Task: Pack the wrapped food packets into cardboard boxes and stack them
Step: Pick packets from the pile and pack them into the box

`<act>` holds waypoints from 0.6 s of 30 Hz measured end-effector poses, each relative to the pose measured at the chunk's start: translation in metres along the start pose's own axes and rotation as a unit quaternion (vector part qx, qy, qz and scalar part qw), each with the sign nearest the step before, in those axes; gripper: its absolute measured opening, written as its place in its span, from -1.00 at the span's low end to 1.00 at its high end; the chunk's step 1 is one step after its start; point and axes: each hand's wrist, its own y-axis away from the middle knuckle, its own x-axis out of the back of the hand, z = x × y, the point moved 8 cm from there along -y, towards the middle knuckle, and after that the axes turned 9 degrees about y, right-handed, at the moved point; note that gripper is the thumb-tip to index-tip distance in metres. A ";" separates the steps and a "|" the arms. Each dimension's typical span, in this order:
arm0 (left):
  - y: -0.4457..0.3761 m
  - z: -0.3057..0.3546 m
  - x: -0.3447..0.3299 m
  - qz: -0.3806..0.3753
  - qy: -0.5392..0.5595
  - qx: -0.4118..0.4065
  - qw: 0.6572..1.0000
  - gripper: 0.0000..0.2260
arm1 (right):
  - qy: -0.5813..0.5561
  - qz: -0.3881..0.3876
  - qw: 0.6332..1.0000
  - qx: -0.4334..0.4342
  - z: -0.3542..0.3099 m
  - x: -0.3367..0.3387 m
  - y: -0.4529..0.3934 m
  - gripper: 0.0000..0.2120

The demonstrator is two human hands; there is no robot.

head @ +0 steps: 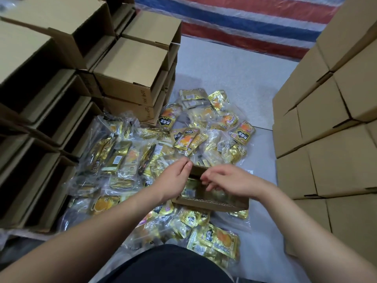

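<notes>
Sitting low between the two hands is a small open brown cardboard box [212,198], resting on a spread of gold-and-yellow wrapped food packets in clear plastic bags [142,152] that covers the pale grey floor [234,74]. Shiny packets already lie inside the box. The left hand [176,179] is at the box's left end, fingers straight and together, their tips against the raised far flap. The right hand [230,180] hovers over the box's opening, its fingers loosely bent and pointing left toward the other hand; whether they touch the packets inside cannot be told. The hands are close but apart, the box's opening between them. More packets lie just in front of the box, near a dark garment [169,264]. Stacked open-sided cardboard boxes [130,72] stand to the left, closed brown cartons [330,127] are piled to the right, and a red, white and blue striped sheet [244,19] lies beyond.
</notes>
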 end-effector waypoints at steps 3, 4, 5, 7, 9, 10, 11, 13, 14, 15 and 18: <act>-0.002 0.000 -0.002 0.001 -0.007 0.003 1.000 -0.73 | -0.003 0.150 0.989 0.014 0.004 0.047 0.003 -0.78; -0.002 0.000 -0.003 0.002 -0.007 0.005 1.000 -0.73 | 0.047 0.187 0.981 0.008 0.009 0.056 0.000 -0.77; -0.003 -0.001 -0.002 0.002 -0.008 0.008 1.000 -0.72 | 0.098 0.207 0.973 -0.001 0.014 0.060 -0.005 -0.74; -0.004 -0.002 -0.001 0.002 -0.020 0.007 1.000 -0.73 | 0.154 0.206 0.966 -0.028 0.028 0.053 -0.016 -0.63; -0.004 -0.001 -0.001 -0.003 -0.026 0.003 1.000 -0.74 | 0.164 0.192 0.966 -0.060 0.043 0.041 -0.023 -0.58; -0.004 0.000 -0.001 -0.006 -0.027 0.002 1.000 -0.75 | 0.171 0.192 0.964 -0.067 0.047 0.038 -0.025 -0.57; -0.003 0.002 -0.002 -0.007 -0.030 0.001 1.000 -0.75 | 0.179 0.196 0.961 -0.069 0.050 0.038 -0.025 -0.57; -0.004 0.006 -0.003 -0.007 -0.037 -0.001 0.999 -0.74 | 0.183 0.196 0.961 -0.071 0.051 0.039 -0.025 -0.57; -0.005 0.008 -0.003 -0.008 -0.038 -0.001 0.999 -0.73 | 0.177 0.192 0.963 -0.071 0.052 0.039 -0.025 -0.57; -0.007 0.010 -0.001 -0.010 -0.035 0.002 0.999 -0.71 | 0.172 0.191 0.964 -0.069 0.053 0.040 -0.025 -0.56; -0.025 0.020 0.015 0.031 -0.012 0.019 0.999 -0.68 | 0.158 0.203 0.964 -0.060 0.052 0.045 -0.020 -0.56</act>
